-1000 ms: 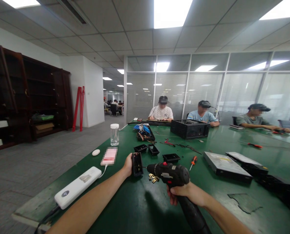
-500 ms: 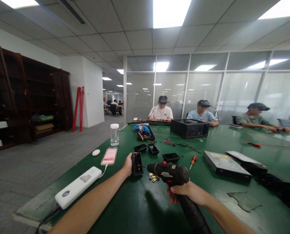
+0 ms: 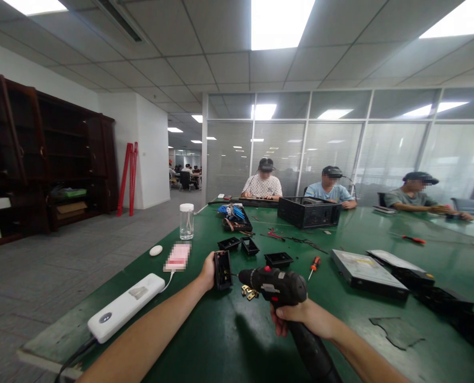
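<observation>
My left hand (image 3: 208, 271) is closed on a black plastic housing (image 3: 223, 270), held upright with its open side towards the drill. My right hand (image 3: 290, 315) grips a black cordless drill (image 3: 276, 284) by its handle. The drill's bit points left and its tip is at the housing's right side; whether it touches a screw is too small to tell. Small brass-coloured metal pieces (image 3: 249, 292) lie on the green table (image 3: 205, 340) below the drill's chuck. Behind the hands are more black housings (image 3: 279, 259).
A white power strip (image 3: 127, 307), a pink blurred item (image 3: 177, 256) and a clear jar (image 3: 186, 221) are at the left. An orange screwdriver (image 3: 314, 267) and a metal drive (image 3: 368, 274) lie right. Across the table, a black case (image 3: 309, 213) stands before several seated people.
The view has shifted slightly. Both hands keep hold of the housing and drill, with almost the same spacing between them. At the far right, a person's hands have moved.
</observation>
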`<state>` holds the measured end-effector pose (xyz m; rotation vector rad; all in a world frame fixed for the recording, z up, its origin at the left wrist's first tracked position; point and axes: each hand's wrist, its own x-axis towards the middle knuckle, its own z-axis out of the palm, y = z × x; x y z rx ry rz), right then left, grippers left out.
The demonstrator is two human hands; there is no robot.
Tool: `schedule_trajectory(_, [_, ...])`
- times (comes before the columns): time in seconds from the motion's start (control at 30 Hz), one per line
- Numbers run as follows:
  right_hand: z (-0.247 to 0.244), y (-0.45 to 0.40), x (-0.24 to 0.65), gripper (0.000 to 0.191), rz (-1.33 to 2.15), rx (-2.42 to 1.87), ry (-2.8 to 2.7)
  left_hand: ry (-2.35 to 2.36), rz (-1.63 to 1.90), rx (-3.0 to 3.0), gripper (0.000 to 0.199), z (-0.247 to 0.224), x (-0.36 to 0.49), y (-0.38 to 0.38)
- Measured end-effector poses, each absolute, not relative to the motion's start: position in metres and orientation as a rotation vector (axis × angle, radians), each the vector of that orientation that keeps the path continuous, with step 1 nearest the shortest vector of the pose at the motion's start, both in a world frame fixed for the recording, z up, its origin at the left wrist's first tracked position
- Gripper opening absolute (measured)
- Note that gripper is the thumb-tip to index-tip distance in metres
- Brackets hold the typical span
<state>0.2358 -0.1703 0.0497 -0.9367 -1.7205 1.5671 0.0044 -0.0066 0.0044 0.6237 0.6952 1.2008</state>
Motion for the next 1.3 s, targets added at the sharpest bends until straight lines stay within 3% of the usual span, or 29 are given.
schedule_trajectory(0.63, [0.0511, -0.1708, 0.2348, 0.025, 1.566, -0.931, -1.721, 0.641, 1.177, 0.641, 0.035, -0.0013, 0.0022, -0.0004])
schedule_trajectory(1.3, [0.0501, -0.1710, 0.2358, 0.025, 1.571, -0.940, -1.727, 0.668, 1.207, 0.673, 0.026, 0.0005, 0.0030, -0.0020])
